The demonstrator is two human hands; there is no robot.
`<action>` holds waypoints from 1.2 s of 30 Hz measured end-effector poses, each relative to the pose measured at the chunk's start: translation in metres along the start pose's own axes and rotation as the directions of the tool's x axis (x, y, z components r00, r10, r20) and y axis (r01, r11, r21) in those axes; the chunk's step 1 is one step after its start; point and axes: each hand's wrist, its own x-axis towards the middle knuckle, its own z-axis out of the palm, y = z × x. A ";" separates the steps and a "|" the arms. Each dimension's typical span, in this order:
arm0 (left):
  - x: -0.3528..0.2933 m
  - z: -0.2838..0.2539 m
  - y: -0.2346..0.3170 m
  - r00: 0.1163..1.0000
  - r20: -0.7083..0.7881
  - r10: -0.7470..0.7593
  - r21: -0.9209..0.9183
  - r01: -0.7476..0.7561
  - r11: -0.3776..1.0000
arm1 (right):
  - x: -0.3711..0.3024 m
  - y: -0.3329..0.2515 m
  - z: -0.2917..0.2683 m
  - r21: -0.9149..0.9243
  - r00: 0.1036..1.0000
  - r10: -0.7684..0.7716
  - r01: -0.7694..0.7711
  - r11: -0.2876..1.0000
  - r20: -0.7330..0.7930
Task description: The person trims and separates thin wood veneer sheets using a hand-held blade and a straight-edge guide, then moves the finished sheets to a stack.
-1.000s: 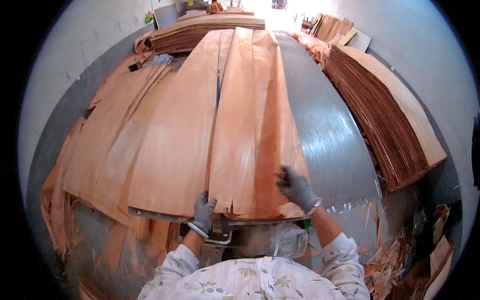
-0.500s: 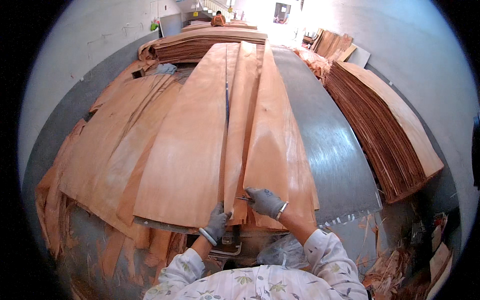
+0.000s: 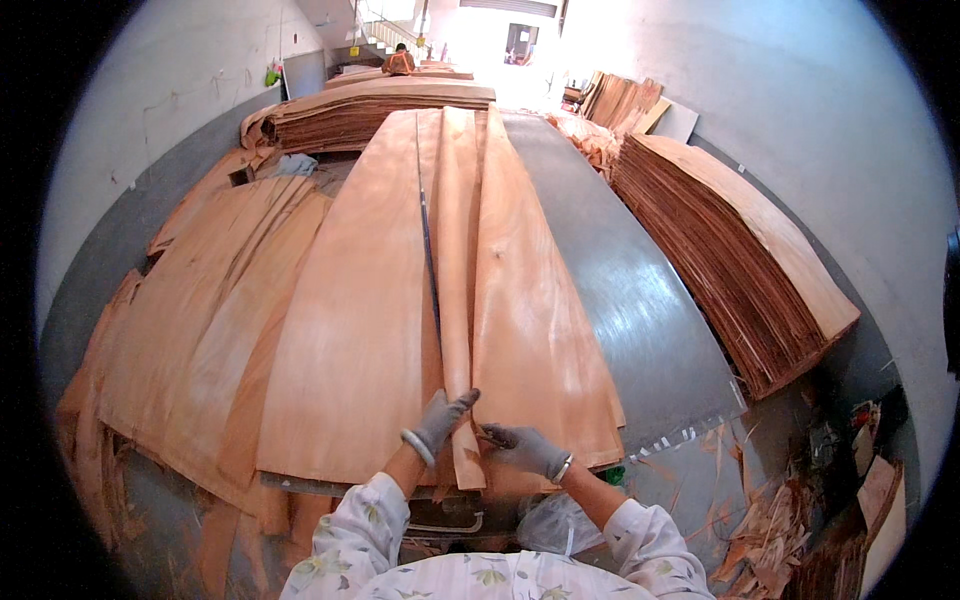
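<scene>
A narrow, curled strip of wood veneer (image 3: 455, 300) runs lengthwise down the middle of the work surface. My gloved left hand (image 3: 438, 418) is closed round its near part, thumb and fingers pointing right. Beside it, on the right, my gloved right hand (image 3: 525, 450) has its fingers bent at the strip's edge; what they hold, if anything, I cannot make out. A broad veneer sheet (image 3: 345, 330) lies left of the strip, and another veneer sheet (image 3: 540, 330) lies flat on its right. A long dark rod (image 3: 430, 260) shows in the gap beside the strip.
Right of the sheets is a smooth grey tabletop (image 3: 640, 290), with a thick veneer stack (image 3: 735, 270) beyond. More veneer sheets (image 3: 200, 320) spread at left. Another stack (image 3: 380, 110) stands ahead, a person (image 3: 398, 62) farther back. Veneer scraps (image 3: 775, 530) litter the floor.
My left hand has moved up onto the strip, and my right hand has lowered. The right sheet, lifted at its near edge before, now lies flatter and reaches closer to me. The view has shifted.
</scene>
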 end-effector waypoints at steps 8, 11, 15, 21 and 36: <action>-0.002 0.003 0.031 0.985 0.012 0.171 0.258 -0.168 0.951 | -0.056 0.055 -0.055 0.660 0.982 0.083 0.050 0.750 -0.168; -0.012 -0.038 0.038 0.972 0.014 0.233 0.192 -0.231 0.954 | -0.061 0.101 -0.097 0.533 0.875 0.323 -0.091 0.841 -0.361; -0.035 -0.029 0.111 0.947 0.079 0.311 0.192 -0.321 0.928 | -0.072 0.274 -0.151 0.413 0.692 0.481 -0.281 0.866 -0.538; -0.103 -0.052 0.206 0.992 0.122 0.043 0.389 -0.088 0.917 | -0.054 0.261 -0.163 -0.035 0.627 0.327 -0.493 0.869 -0.707; -0.356 -0.214 0.129 0.987 -0.151 0.063 0.779 0.080 0.622 | 0.098 -0.138 -0.094 -0.755 0.788 -0.616 0.403 0.517 -0.001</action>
